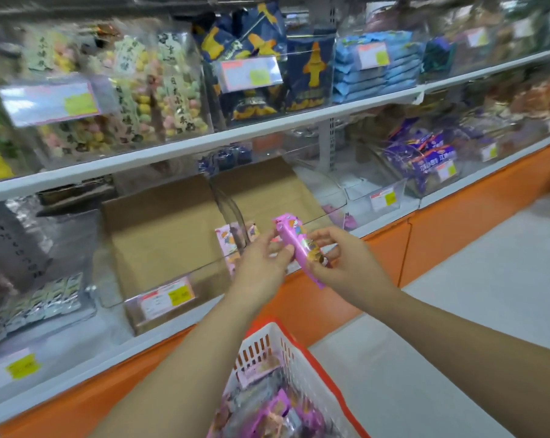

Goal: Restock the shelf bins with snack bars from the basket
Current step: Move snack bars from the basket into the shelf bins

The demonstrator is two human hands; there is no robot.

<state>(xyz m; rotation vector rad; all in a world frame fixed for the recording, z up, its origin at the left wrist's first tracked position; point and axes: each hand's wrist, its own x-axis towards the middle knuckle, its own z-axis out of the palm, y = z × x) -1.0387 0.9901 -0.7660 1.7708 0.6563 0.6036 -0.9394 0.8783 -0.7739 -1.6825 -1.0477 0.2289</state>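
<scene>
Snack bar [294,245] in a pink wrapper is held between both your hands, raised over the front edge of the lower shelf [390,216]. It is tilted, its top end pointing up and to the left, its lower end down and to the right. Your left hand [258,263] pinches the bar's left side with curled fingers. Your right hand [340,260] grips its lower half from the right, thumb on top. The two hands are close together, with only the bar between them.

Just behind the bar, at the front edge of that shelf, stands a clear bin [299,197] backed with cardboard; a few pink packs [232,238] lie at its front left corner. To its left a second clear bin [160,241], also lined with cardboard, carries a price label [168,297] on its front. Silver packets [46,298] fill the bin toward the shelf's left end, and purple packs [425,156] the bin toward its right end.

The basket [267,346], with white lattice walls and a red rim, sits below your forearms in front of the orange base [457,210]. More pink packs [277,409] lie inside it.

On the upper shelf [267,128] stand bags of coloured sweets [141,99], dark blue bags [258,52] and light blue packs [371,67]. Motion blur leaves the label text unreadable.
</scene>
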